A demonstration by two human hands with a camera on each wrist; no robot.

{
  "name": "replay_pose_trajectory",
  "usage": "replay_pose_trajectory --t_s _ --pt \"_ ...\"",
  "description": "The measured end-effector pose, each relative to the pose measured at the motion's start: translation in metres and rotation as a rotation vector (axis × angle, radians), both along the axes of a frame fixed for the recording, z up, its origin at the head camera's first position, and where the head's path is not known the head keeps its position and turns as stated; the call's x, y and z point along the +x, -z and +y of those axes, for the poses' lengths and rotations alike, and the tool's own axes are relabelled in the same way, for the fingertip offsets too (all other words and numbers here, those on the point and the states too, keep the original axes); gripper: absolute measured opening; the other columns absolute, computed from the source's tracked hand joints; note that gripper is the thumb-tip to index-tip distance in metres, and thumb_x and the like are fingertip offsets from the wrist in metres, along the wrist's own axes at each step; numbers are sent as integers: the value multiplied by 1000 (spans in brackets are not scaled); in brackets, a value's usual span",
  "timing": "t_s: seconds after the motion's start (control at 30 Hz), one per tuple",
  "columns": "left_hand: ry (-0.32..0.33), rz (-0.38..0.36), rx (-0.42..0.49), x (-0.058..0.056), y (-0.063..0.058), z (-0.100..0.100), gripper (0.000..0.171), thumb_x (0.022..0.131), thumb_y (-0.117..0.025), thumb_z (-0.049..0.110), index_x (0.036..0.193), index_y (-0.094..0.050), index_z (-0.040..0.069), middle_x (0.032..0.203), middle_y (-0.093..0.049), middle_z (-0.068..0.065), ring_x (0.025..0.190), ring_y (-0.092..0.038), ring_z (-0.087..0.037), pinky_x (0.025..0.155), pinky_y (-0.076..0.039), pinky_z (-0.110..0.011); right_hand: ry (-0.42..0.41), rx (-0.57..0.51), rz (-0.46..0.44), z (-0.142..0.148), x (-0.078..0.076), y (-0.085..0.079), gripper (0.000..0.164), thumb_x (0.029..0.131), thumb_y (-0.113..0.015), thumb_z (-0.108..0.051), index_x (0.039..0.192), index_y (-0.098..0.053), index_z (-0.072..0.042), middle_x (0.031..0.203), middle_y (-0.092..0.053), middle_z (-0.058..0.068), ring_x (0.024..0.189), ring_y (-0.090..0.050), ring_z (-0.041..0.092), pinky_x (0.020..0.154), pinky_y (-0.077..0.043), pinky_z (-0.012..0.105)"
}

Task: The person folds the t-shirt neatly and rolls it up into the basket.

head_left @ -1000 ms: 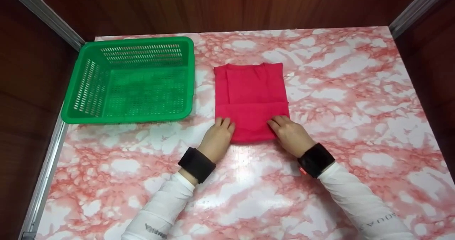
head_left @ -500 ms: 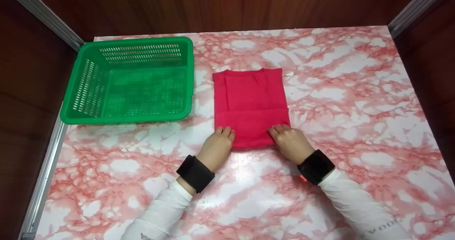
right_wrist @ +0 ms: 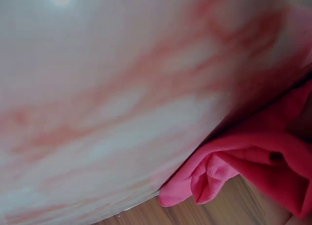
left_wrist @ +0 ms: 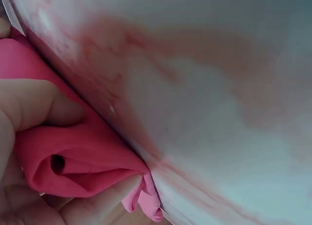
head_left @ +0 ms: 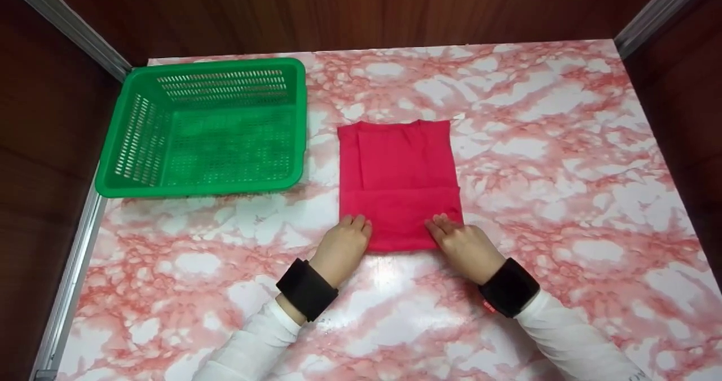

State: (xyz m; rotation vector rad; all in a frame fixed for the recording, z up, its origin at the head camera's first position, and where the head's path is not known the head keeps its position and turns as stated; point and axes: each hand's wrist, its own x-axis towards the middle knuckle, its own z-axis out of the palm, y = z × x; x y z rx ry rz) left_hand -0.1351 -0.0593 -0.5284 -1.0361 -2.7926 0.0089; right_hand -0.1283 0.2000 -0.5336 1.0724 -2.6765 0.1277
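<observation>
A folded red cloth [head_left: 397,158] lies flat on the table, its near part doubled over in a wide band. At its near left corner my left hand [head_left: 342,246] grips the folded edge. The left wrist view shows the thumb on one side of the rolled fabric [left_wrist: 92,152] and a finger on the other. My right hand [head_left: 467,248] holds the near right corner, fingers bent over the top. In the right wrist view the cloth's layered side [right_wrist: 258,152] shows, while most of that hand is out of view or dark.
A green plastic basket [head_left: 203,191] with slotted walls stands at the back left, with nothing in it. The table [head_left: 564,211] has a red and white marbled top. Dark wooden panels [head_left: 372,14] rise at the back and both sides.
Both hands have drawn the folded red cloth toward the person, down in the head view. Its folds keep the same shape, and the basket stays in place.
</observation>
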Motion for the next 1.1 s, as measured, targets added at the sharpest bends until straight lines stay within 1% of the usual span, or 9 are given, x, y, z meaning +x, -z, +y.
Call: replay_pose_trajectory --t_s 0.2,0.3,0.43,0.53,0.73,0.93,1.1 --pt "21 34 -1 12 -1 -1 24 86 -58 1 107 -69 3 97 -65 -10 84 -60 -24 75 -51 -26 -15 -4 -4 3 11 -1 44 68 -75 4 111 -66 3 106 -69 18 96 -68 28 56 -55 38" --pt "31 45 0 18 0 -2 24 85 -58 1 106 -69 3 95 -65 -9 82 -59 -23 71 -51 -25 -20 -10 -13 4 17 -2 45 67 -75 5 111 -66 3 107 -69 18 96 -68 28 57 -55 37" --pt "34 64 7 25 1 -3 23 84 -58 2 105 -69 4 93 -65 -9 79 -59 -22 68 -51 -25 -23 -20 -5 4 24 -2 39 71 -72 6 110 -67 2 105 -69 17 93 -69 26 56 -55 37" --pt "37 73 14 31 1 -4 23 83 -60 2 104 -69 3 92 -65 -8 77 -59 -22 67 -51 -24 -17 -27 -4 4 30 -2 36 72 -72 5 108 -68 1 103 -70 16 91 -69 25 55 -55 36" --pt "43 73 38 43 2 -5 20 82 -63 2 101 -70 4 86 -63 -7 73 -57 -20 61 -50 -23 2 -32 -35 3 42 -4 34 72 -74 1 106 -70 -1 100 -71 14 84 -70 24 50 -54 35" --pt "52 68 56 54 3 -6 18 81 -64 6 97 -70 4 83 -62 -6 69 -55 -20 53 -49 -23 -6 -43 -74 2 51 -6 31 71 -71 3 101 -71 -3 97 -71 12 80 -70 24 50 -54 37" --pt "60 66 53 62 3 -7 18 79 -66 7 96 -70 5 81 -61 -5 66 -54 -19 52 -48 -23 -18 -22 -69 2 58 -7 27 72 -69 1 98 -72 -5 94 -71 9 70 -69 23 48 -53 35"
